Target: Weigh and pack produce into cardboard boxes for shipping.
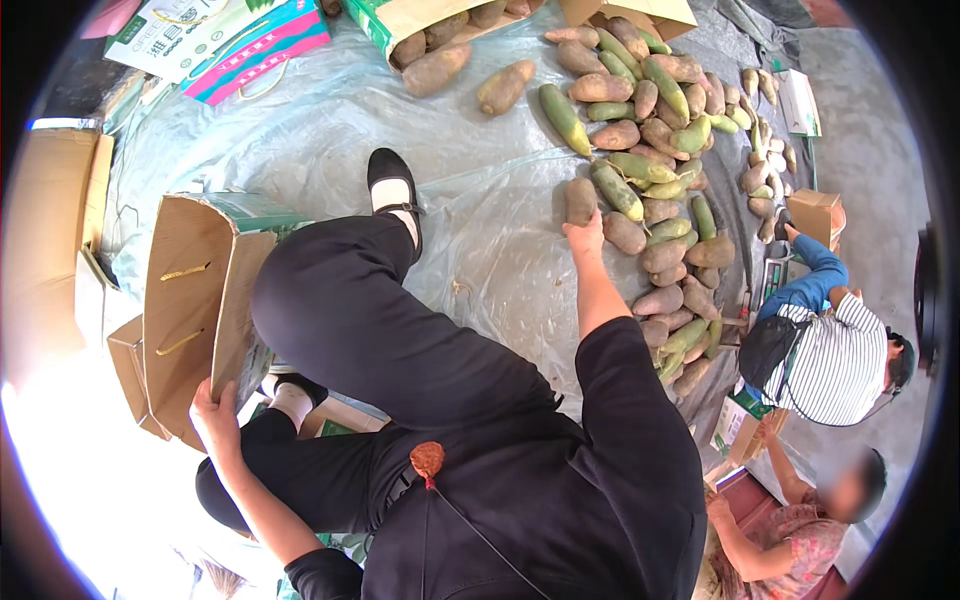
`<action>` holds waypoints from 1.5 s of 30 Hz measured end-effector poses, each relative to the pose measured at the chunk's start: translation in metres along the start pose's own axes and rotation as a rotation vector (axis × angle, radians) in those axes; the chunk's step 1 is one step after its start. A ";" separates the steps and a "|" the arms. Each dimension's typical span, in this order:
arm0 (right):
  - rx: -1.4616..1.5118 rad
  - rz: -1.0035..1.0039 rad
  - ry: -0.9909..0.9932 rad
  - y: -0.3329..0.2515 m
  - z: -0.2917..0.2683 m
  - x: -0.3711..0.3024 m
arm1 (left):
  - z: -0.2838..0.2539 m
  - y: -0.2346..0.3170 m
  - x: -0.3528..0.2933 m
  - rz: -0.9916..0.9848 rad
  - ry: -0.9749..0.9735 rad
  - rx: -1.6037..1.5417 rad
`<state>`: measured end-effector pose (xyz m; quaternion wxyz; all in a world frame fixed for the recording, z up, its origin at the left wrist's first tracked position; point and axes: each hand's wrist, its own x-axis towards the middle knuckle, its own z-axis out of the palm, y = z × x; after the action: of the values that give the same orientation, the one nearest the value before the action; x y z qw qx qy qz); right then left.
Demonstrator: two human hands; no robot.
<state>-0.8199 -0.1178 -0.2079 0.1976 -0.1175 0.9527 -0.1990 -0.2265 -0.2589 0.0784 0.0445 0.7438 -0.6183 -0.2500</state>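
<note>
My right hand (583, 238) is closed round the lower end of a brown, oblong sweet potato (580, 200), at the left edge of a large pile. In that pile, brownish-pink sweet potatoes (662, 256) lie mixed with long green radishes (615, 190). My left hand (215, 422) pinches the near edge of an open cardboard box (228, 290), which leans beside my bent knee. The box has yellow cord loops on one panel and green printing outside. How full it is, I cannot see.
Clear plastic sheeting (480, 240) covers the floor. An open carton (400, 25) of sweet potatoes stands at the far side, beside printed gift boxes (250, 50). Two other people, one in a striped shirt (830, 355) and one in a patterned top (775, 535), are busy at the right.
</note>
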 end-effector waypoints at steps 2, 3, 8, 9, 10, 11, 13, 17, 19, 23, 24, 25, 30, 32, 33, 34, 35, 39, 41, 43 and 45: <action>-0.035 -0.008 -0.015 -0.012 0.002 -0.022 | -0.003 -0.005 -0.003 0.010 0.022 0.066; -0.071 -0.014 -0.019 -0.020 0.001 -0.030 | -0.003 -0.004 -0.003 0.003 0.022 0.070; -0.202 0.101 0.016 -0.042 0.006 -0.044 | -0.002 -0.001 0.001 -0.014 -0.006 0.064; -0.228 0.174 -0.061 -0.047 0.010 -0.043 | -0.003 -0.001 0.001 -0.016 -0.006 0.068; -0.230 0.173 -0.064 -0.050 0.014 -0.042 | -0.002 -0.002 0.001 -0.004 0.004 0.066; -0.230 0.177 -0.142 -0.054 0.019 -0.041 | -0.003 -0.002 0.002 0.007 0.016 0.064; -0.232 0.175 -0.227 -0.059 0.032 -0.042 | -0.004 -0.001 0.003 -0.026 -0.009 0.061; -0.173 -0.016 -0.237 -0.069 0.065 -0.052 | -0.009 0.004 -0.004 -0.017 0.024 0.053; -0.107 -0.066 -0.233 -0.069 0.072 -0.053 | -0.009 0.001 -0.004 -0.001 0.028 0.118; 0.254 0.124 -0.428 -0.069 0.065 -0.044 | -0.004 0.002 0.000 0.060 0.052 0.160; 0.429 0.166 -0.503 -0.072 0.063 -0.047 | -0.004 0.003 -0.001 0.063 0.048 0.158; 0.422 0.144 -0.528 -0.078 0.063 -0.049 | -0.004 0.004 0.000 0.070 0.043 0.152; 0.400 -0.169 -0.764 -0.173 0.040 -0.077 | -0.008 0.000 -0.005 0.055 0.024 0.144; 0.374 -0.427 -0.809 -0.231 0.022 -0.095 | -0.010 0.001 -0.004 0.048 0.001 0.132; 0.407 -0.537 -0.844 -0.263 0.008 -0.110 | -0.010 0.001 -0.003 0.046 0.006 0.123; 0.401 -0.624 -0.867 -0.297 -0.007 -0.130 | -0.011 0.001 -0.004 0.040 0.000 0.113; 0.394 -0.713 -0.887 -0.330 -0.022 -0.151 | -0.011 0.000 -0.005 0.036 -0.006 0.101; 0.346 -1.120 -1.132 -0.430 -0.064 -0.235 | -0.008 -0.005 -0.004 0.049 0.036 0.141; 0.232 -1.395 -1.140 -0.461 -0.070 -0.281 | -0.008 -0.010 -0.007 0.058 0.062 0.136; 0.048 -1.683 -1.097 -0.482 -0.056 -0.314 | -0.008 -0.008 -0.004 0.088 0.085 0.125; -0.183 -1.839 -1.057 -0.492 -0.041 -0.355 | -0.014 -0.005 -0.005 0.066 0.087 0.117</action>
<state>-0.4484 -0.4364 0.1530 0.3504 -0.8779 0.3023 -0.1230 -0.2170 -0.2562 0.0902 0.0363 0.7344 -0.6536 -0.1793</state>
